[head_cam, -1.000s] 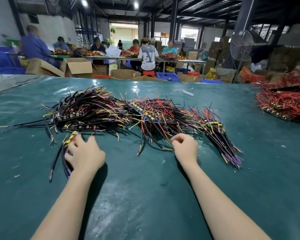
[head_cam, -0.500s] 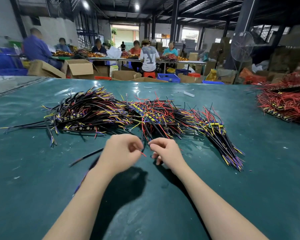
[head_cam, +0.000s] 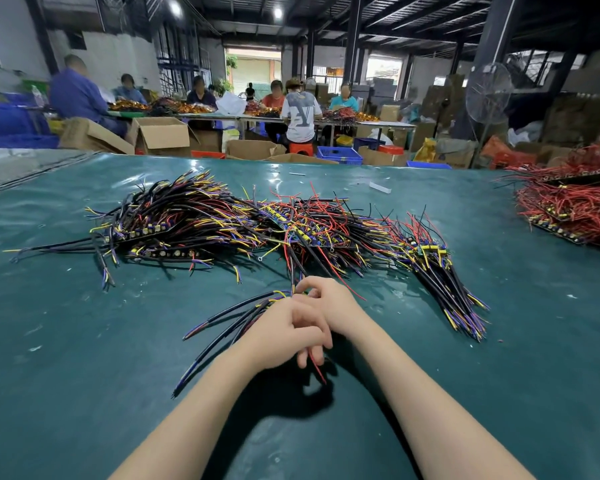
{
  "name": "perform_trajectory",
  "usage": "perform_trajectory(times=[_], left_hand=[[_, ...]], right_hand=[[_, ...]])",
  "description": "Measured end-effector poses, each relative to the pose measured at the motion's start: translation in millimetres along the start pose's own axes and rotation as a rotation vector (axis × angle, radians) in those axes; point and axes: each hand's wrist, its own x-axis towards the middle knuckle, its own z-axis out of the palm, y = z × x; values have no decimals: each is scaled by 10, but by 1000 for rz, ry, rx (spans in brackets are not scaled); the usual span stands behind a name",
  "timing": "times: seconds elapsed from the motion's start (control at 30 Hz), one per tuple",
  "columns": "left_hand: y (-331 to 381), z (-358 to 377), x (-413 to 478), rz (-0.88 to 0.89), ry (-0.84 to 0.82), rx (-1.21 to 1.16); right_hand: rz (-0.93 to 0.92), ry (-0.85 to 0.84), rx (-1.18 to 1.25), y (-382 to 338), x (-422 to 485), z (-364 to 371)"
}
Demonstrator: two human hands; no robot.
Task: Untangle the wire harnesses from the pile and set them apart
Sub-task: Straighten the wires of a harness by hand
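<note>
Near the pile's (head_cam: 291,230) front edge | left hand (head_cam: 284,336) grips one harness (head_cam: 222,320), leads trailing left and toward the person | right hand (head_cam: 331,303) fingers pinch its far end, nearer the pile | surface (head_cam: 84,358) beneath.

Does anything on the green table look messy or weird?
Yes. The wire harnesses mid-table lie in one tangled pile, ends sticking out every way. A white scrap lies alone behind it. The left hand and right hand grip one bundle.
</note>
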Motion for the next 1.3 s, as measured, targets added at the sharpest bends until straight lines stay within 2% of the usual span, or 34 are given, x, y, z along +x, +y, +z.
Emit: perform_trajectory(times=[0.2, 0.33, 0.4, 0.5, 0.53, 0.57, 0.6, 0.7, 0.73, 0.87, 1.03, 1.17, 1.3], left_hand=[[-46, -117, -9, -51, 27, -71], [-68, -128, 1, -11, 123, -52], [-102, -130, 26, 64, 354, 17], [-126, -201, 60, 124, 896, 311], [-115, -244, 59, 112, 1025, 398], [-122, -297, 64, 90, 1064, 432], [-130, -349, 65, 39, 1001, 418], [-164, -447, 56, -146, 559, 261], [-173, -461, 62, -155, 486, 247], [-139, -471, 92, -109, 559, 184], [-73, -469, 49, -94, 572, 350], [-33, -504, 39, -37, 516, 225], [15, -450, 28, 30, 527, 161]], right_hand=[[80, -102, 559, 81, -51, -66], [77, -165, 641, 81, -35, -78], [83, -147, 764, 98, -29, -82], [128, -133, 1038, 138, -28, -91], [128, -131, 1092, 143, -27, -90], [114, -123, 1124, 141, -25, -86], [89, -114, 1141, 140, -20, -83], [16, -100, 1157, 106, -26, -66], [8, -99, 1163, 103, -26, -62], [2, -151, 1215, 80, -43, -65], [12, -160, 1119, 62, -65, -53], [-54, -142, 1127, 29, -58, -47], [-128, -157, 1192, 33, -56, -71]])
